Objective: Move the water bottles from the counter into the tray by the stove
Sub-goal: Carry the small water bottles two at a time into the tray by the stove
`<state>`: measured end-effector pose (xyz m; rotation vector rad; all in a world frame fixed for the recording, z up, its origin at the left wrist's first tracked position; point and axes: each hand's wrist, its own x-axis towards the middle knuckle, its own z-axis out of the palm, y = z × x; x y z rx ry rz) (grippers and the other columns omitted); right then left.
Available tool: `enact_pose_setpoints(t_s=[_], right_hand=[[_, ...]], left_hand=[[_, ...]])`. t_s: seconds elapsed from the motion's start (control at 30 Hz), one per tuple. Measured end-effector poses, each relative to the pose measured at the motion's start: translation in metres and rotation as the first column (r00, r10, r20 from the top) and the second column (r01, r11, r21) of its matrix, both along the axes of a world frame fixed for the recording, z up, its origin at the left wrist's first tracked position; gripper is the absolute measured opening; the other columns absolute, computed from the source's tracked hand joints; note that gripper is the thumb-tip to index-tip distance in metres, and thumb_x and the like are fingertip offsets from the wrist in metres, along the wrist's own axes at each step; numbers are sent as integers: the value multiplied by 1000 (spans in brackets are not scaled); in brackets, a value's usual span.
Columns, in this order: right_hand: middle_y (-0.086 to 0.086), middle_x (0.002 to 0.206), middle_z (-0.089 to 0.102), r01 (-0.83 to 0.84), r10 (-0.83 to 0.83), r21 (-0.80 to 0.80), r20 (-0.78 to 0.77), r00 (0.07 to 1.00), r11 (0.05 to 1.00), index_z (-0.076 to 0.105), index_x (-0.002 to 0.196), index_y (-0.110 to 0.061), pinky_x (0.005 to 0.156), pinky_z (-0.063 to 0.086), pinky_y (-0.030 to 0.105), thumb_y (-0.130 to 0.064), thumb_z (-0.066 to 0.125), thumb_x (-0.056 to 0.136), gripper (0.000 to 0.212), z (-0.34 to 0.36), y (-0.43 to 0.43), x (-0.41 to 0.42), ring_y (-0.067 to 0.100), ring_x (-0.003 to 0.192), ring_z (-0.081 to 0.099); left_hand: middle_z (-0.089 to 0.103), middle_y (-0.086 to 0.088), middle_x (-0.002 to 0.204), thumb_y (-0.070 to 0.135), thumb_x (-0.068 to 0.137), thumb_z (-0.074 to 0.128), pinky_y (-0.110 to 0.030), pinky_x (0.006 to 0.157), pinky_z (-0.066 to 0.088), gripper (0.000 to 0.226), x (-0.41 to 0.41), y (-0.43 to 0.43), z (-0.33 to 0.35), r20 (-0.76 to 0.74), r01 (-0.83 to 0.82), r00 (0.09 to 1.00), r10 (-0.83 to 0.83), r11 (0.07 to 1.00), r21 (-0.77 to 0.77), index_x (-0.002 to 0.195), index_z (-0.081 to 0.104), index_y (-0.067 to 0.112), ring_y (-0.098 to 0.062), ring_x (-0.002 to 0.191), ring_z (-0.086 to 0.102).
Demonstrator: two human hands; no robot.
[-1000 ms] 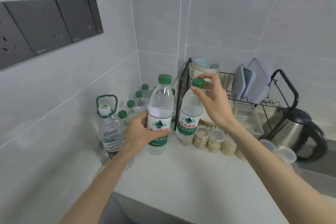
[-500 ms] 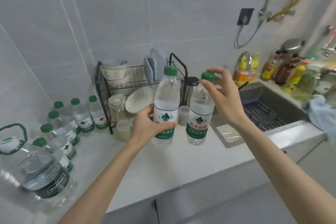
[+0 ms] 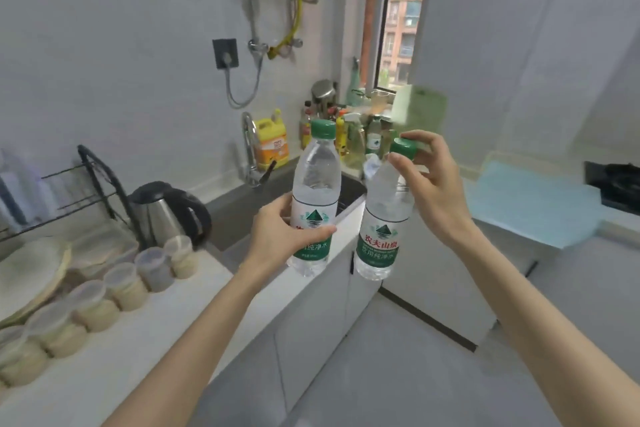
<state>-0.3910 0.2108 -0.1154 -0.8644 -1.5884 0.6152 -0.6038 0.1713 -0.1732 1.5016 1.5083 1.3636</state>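
I carry two clear water bottles with green caps and green labels in the air above the counter's front edge. My left hand [image 3: 280, 236] grips the left bottle [image 3: 315, 184] around its middle, upright. My right hand [image 3: 436, 184] pinches the right bottle [image 3: 381, 225] by its green cap, and the bottle hangs slightly tilted. A pale blue tray [image 3: 530, 204] lies on the counter to the right, beside the black stove [image 3: 616, 184].
A sink [image 3: 249, 211] with a faucet [image 3: 249, 149] lies behind the bottles. A steel kettle [image 3: 162, 211], a dish rack [image 3: 69, 198] and several lidded jars [image 3: 121, 284] stand at the left. Sauce bottles [image 3: 332, 121] crowd the window corner. Open floor lies below.
My view has swung right from the corner with the stored bottles to the sink and stove. Both hands have carried their bottles along, off the counter.
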Motion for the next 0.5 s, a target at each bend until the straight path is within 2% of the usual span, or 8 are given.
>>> enact_pose_setpoints(t_s=[0.07, 0.2, 0.3, 0.37, 0.5], right_hand=[[-14, 102, 62, 62, -62, 10, 9, 998, 998, 51, 115, -19, 73, 49, 15, -17, 62, 92, 26, 2, 7, 52, -3, 88, 61], [-15, 100, 63, 184, -184, 7, 32, 982, 983, 51, 115, -20, 76, 48, 15, -21, 63, 91, 26, 4, 15, 144, -7, 87, 59], [-16, 98, 64, 290, -289, -6, 35, 957, 957, 52, 114, -22, 78, 50, 23, -22, 64, 91, 26, 5, 20, 212, -4, 89, 60], [-16, 98, 64, 352, -352, -16, 37, 935, 936, 52, 113, -23, 80, 51, 27, -21, 64, 91, 26, 6, 21, 251, -2, 92, 61], [-14, 101, 65, 473, -473, -29, 10, 881, 880, 53, 116, -18, 83, 51, 26, -19, 65, 90, 28, 7, 25, 332, 3, 96, 62]], left_hand=[[72, 15, 90, 20, 57, 91, -17, 67, 54, 49, 51, 23, 2, 16, 82, 996, -82, 997, 13, 97, 65, 32, 1, 81, 69], [73, 13, 92, 24, 58, 91, -22, 73, 57, 49, 144, 60, 4, 18, 208, 978, -209, 978, 32, 100, 67, 31, 0, 85, 69], [74, 12, 92, 27, 57, 90, -28, 77, 58, 52, 214, 84, 6, 41, 288, 956, -289, 957, 29, 104, 68, 26, -6, 88, 70], [74, 12, 90, 24, 59, 90, -25, 75, 58, 50, 257, 98, 10, 49, 351, 935, -352, 936, 33, 103, 67, 25, -3, 84, 70], [72, 10, 96, 23, 59, 90, -22, 75, 57, 51, 345, 131, 15, 43, 488, 871, -489, 872, 29, 103, 65, 29, -6, 90, 69]])
